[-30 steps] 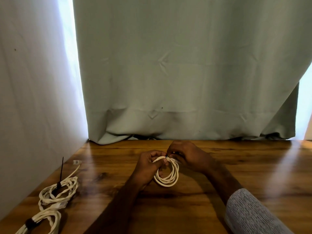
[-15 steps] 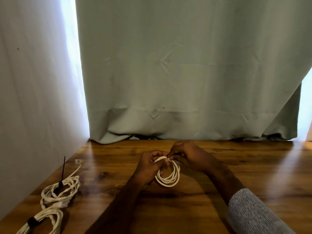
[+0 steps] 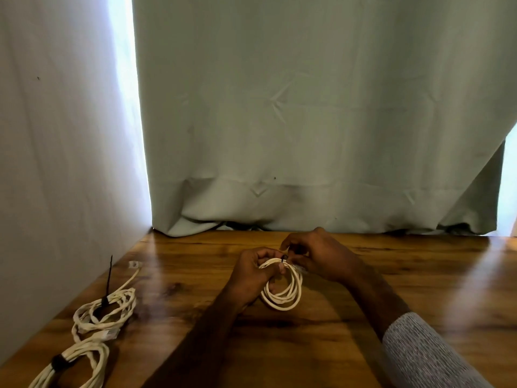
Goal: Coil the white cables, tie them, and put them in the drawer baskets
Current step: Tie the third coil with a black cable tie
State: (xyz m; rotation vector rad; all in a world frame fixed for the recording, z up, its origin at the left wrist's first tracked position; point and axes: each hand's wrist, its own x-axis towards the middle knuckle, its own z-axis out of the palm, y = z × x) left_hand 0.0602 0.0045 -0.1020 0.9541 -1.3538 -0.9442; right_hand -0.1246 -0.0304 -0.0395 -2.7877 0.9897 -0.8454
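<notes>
At the lower centre of the frame, the left hand (image 3: 249,271) grips a small white cable coil (image 3: 282,287) just above the desk (image 3: 419,275), while the right hand (image 3: 321,257) pinches a black tie (image 3: 284,258) at the coil's top. Two tied white coils, one (image 3: 105,310) above the other (image 3: 72,366), lie at lower left beside the wall. No basket or drawer shows.

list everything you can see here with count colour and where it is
coiled cable: 1, white, held over table centre
small tie: 1, black, at top of that coil
tied cable bundles: 2, white with black ties, near left on table
table: 1, brown wood, foreground
curtain: 1, pale green, behind table
wall: 1, white, left
left hand: 1, grips coil
right hand: 1, pinches at tie
sleeve: 1, grey, right forearm
</notes>
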